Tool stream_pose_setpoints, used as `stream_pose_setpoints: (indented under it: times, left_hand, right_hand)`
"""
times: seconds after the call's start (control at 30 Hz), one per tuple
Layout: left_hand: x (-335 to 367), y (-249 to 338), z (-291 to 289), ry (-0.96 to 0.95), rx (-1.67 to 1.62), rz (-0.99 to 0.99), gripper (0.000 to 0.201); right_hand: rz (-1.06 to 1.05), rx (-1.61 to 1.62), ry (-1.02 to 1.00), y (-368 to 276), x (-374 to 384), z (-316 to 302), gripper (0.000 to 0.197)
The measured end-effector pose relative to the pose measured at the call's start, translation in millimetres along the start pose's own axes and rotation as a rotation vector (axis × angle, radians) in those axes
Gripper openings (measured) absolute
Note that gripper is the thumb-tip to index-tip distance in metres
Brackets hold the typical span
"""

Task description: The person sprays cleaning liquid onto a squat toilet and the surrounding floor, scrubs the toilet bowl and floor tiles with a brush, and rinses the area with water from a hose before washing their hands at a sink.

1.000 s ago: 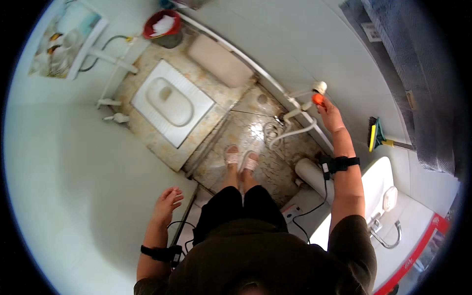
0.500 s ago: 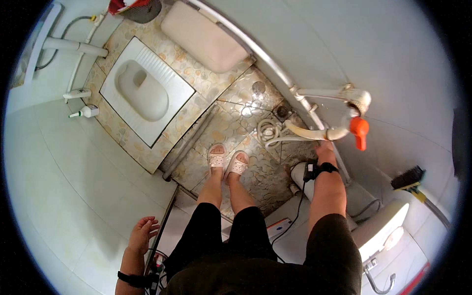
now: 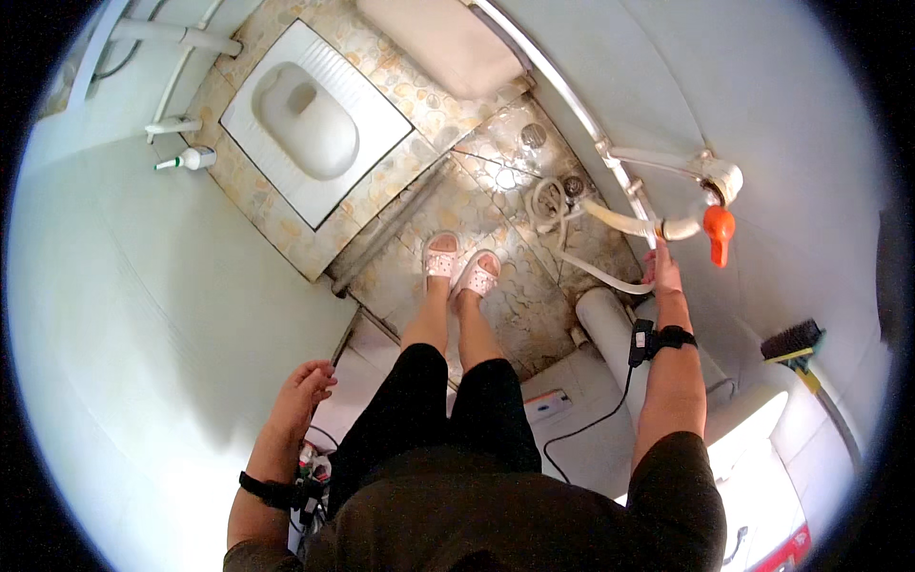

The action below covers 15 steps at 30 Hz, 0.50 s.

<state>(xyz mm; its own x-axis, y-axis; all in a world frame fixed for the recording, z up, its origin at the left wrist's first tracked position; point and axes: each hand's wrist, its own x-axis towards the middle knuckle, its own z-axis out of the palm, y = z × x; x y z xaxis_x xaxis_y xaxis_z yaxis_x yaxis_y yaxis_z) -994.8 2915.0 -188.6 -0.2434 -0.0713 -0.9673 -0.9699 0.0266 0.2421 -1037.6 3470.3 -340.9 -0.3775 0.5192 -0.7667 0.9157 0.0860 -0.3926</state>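
My right hand (image 3: 667, 274) is closed around a pale hose (image 3: 610, 276), just below a wall tap (image 3: 721, 234) with an orange lever. Part of its grip is hidden behind the hand itself. From the tap's outlet the yellowish upper length of hose drops to loose coils on the wet floor, and a whiter length rises to my fingers. My left hand (image 3: 303, 393) hangs at the left beside my leg, fingers loosely bent and apart, with nothing in it.
A white squat toilet (image 3: 315, 124) is set in a raised tiled step at upper left, a white bottle (image 3: 195, 158) beside it. Pipes (image 3: 572, 110) run along the right wall. A long-handled brush (image 3: 793, 341) leans there. Floor drains lie beneath the pipes.
The whole view has shifted, so the toilet and floor sit higher and further right. My right hand shows more clearly beside the tap, the whiter hose length now hanging lower. My left hand stays empty.
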Motion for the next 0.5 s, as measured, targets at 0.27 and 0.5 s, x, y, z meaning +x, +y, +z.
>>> stream_pose_setpoints:
  times: [0.27, 0.5]
  left_hand:
    - [-28, -6, -11, -0.014, -0.082, 0.027, 0.027]
    - [-41, -14, -19, -0.009, -0.113, 0.071, 0.026]
  right_hand:
    - [-0.232, -0.945, -0.599, 21, -99, 76, 0.036]
    - [-0.443, -1.184, -0.728, 42, -158, 125, 0.035]
